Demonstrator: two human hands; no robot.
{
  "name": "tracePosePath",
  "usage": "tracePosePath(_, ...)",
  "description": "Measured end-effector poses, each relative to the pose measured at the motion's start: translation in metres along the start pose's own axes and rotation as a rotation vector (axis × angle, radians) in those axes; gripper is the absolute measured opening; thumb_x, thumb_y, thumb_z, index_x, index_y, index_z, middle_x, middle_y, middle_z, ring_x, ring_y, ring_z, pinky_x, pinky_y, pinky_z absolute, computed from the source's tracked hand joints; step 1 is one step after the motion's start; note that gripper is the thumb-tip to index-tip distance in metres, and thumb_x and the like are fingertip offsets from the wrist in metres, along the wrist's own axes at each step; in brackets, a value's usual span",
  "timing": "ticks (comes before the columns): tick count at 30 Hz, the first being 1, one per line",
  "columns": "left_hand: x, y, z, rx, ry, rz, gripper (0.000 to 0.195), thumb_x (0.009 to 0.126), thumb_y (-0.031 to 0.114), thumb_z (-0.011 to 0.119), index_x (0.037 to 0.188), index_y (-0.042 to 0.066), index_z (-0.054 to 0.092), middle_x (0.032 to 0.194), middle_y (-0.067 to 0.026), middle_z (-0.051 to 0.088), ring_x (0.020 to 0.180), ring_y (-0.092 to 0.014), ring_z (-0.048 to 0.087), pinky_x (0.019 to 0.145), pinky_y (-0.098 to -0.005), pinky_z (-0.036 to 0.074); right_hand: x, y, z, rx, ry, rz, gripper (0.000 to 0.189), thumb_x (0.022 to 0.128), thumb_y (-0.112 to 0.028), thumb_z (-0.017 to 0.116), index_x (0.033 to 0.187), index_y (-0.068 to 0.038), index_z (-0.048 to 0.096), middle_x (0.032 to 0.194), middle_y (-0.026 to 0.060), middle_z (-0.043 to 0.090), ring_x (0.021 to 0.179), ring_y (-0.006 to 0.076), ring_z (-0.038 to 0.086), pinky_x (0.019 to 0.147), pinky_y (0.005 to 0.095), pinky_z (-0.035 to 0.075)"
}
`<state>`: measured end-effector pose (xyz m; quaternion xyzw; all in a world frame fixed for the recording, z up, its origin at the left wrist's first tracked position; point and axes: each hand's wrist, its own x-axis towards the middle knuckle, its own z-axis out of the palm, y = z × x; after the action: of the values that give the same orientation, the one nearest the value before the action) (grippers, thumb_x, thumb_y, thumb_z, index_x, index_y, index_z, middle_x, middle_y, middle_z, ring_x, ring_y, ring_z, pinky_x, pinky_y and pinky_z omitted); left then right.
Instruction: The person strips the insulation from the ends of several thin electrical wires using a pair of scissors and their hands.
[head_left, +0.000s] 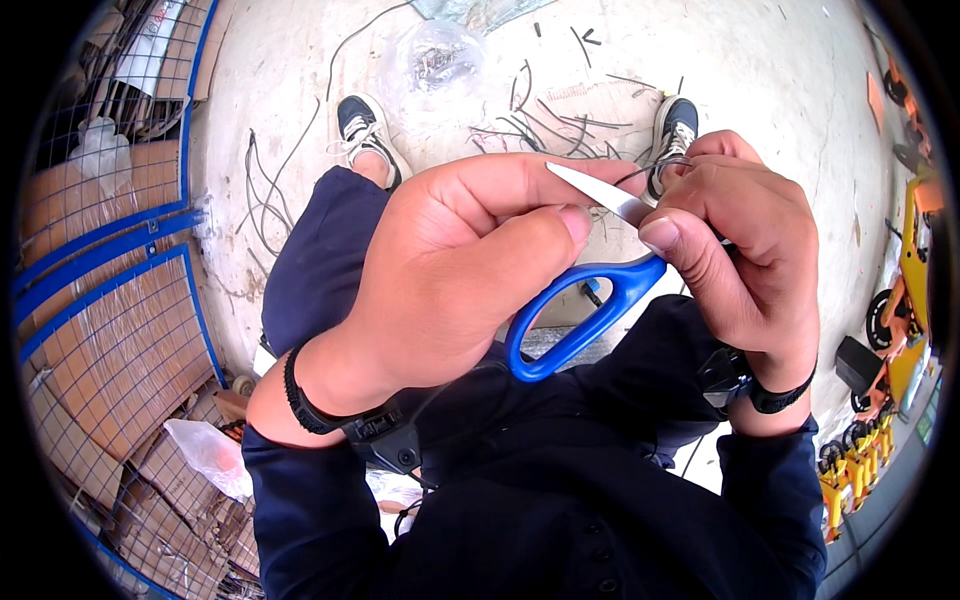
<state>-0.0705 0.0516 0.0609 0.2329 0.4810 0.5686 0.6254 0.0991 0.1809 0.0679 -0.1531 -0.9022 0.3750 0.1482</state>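
Observation:
Blue-handled scissors (589, 319) are held in front of my lap, a pointed metal blade toward the upper left and one loop hanging low. My right hand (739, 240) grips them near the pivot, its thumb on the base of the blade. My left hand (480, 262) reaches from the left, index finger stretched behind the blade and thumb bent below its tip. A thin dark cable (637, 174) runs between the left fingertip and the right fingers. Whether the left fingers pinch the cable is hidden behind the blade.
Cut cable pieces (581, 135) lie on the floor between my shoes, beside a clear plastic bag (435, 64) with small dark pieces. Longer cable (262, 187) lies left. A blue mesh cage (184, 172) with cardboard stands left; yellow and orange wheeled equipment (900, 300) stands right.

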Motion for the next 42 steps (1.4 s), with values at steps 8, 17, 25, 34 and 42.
tracePosePath(8,0.001,-0.001,-0.001,0.002,-0.014,0.005,0.033,0.088,0.008,0.051,0.115,-0.009,0.059,0.108,-0.0188,0.067,0.047,-0.002,0.044,0.050,-0.0158,0.039,-0.001,0.001,0.002,0.001,0.028,0.000,0.019,0.081,-0.015,0.067,0.073,0.001,0.063,0.060,0.0057,0.054,0.057,0.0199,0.050,0.072,0.0337,0.041)
tracePosePath(17,-0.004,0.010,-0.009,0.055,-0.071,-0.017,0.037,0.090,0.002,0.042,0.120,-0.015,0.053,0.108,-0.0230,0.063,0.072,-0.010,0.064,0.056,-0.0159,0.045,-0.003,0.002,-0.010,0.086,0.167,0.134,0.023,0.092,-0.011,0.054,0.075,0.003,0.059,0.064,0.0063,0.056,0.057,0.0144,0.047,0.064,0.0255,0.039)
tracePosePath(25,0.000,0.008,0.001,-0.110,-0.014,-0.093,0.039,0.088,0.004,0.045,0.122,-0.012,0.055,0.060,0.0018,0.055,0.047,0.001,0.042,0.048,-0.0137,0.034,0.000,-0.003,0.006,0.063,0.039,-0.034,0.020,0.083,-0.016,0.064,0.071,0.000,0.061,0.063,0.0068,0.057,0.059,0.0215,0.054,0.074,0.0363,0.043)
tracePosePath(34,0.000,0.008,0.000,-0.062,-0.001,-0.086,0.033,0.089,0.004,0.047,0.117,-0.011,0.057,0.114,-0.0206,0.064,0.045,-0.002,0.046,0.042,-0.0140,0.037,0.002,-0.002,0.005,0.025,0.031,-0.017,0.019,0.083,-0.016,0.065,0.074,0.000,0.062,0.063,0.0058,0.058,0.059,0.0208,0.054,0.075,0.0344,0.042)
tracePosePath(42,0.002,0.005,-0.002,-0.010,-0.019,-0.054,0.031,0.089,0.004,0.049,0.115,-0.011,0.058,0.115,-0.0210,0.064,0.047,-0.003,0.048,0.043,-0.0147,0.038,0.000,-0.001,0.002,0.012,0.024,0.015,0.021,0.085,-0.017,0.065,0.074,0.000,0.062,0.064,0.0059,0.057,0.060,0.0201,0.053,0.074,0.0333,0.041)
